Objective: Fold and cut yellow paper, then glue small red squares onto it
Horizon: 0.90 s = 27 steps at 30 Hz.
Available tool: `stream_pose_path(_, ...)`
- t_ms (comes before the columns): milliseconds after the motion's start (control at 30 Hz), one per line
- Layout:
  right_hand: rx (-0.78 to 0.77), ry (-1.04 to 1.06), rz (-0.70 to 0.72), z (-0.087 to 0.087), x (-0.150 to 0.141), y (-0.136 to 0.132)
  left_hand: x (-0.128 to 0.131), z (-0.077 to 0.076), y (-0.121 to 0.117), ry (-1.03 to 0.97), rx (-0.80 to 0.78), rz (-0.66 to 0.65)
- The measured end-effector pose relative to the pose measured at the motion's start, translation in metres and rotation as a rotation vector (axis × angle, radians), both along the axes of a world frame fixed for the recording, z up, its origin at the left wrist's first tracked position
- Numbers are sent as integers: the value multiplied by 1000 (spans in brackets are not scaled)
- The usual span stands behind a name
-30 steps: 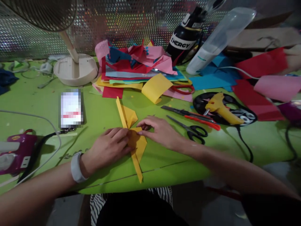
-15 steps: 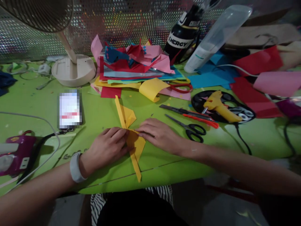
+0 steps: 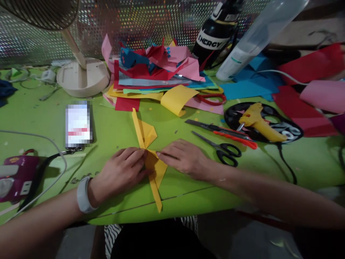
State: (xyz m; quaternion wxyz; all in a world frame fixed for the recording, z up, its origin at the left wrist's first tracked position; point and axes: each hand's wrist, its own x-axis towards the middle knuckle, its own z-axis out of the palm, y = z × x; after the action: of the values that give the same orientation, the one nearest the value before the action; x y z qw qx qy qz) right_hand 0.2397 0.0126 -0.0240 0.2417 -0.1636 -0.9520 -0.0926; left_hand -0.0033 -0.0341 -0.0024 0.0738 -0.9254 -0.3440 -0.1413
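A folded piece of yellow paper [image 3: 159,169], with a long narrow strip along one side and pointed flaps on the other, lies on the green table near its front edge. My left hand [image 3: 120,167] has its curled fingers pressed on the strip at the middle of the paper. From the other side, my right hand [image 3: 184,158] grips the upper edge of the lower flap, thumb and fingers close together. Parts of the paper are hidden under the left fingertips. Just right of my right hand lie black scissors [image 3: 222,149], open side by side with an orange utility knife [image 3: 231,136].
Behind are stacked coloured papers [image 3: 167,84] and a black bottle [image 3: 212,37]. A yellow glue gun [image 3: 261,124] rests on a black holder at right. At left stand a fan base [image 3: 82,79], a phone [image 3: 78,124] and a purple power strip [image 3: 20,172].
My right hand has shifted slightly down along the flap's edge, still at the paper. The left hand stays nearly in place. The camera view has moved a little.
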Motion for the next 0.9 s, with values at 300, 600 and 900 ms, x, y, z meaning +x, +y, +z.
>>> stream_pose_path(300, 18, -14, 27, 2, 0, 2, 0, 0, 1, -21, -1, -8)
stream_pose_path(600, -101, -16, 4, -3, 4, 8, 2, -7, 3, 72, -69, 55)
stream_pose_path(900, -179, 1, -73, -5, 6, 6, 1, -5, 5, 98, -92, 35)
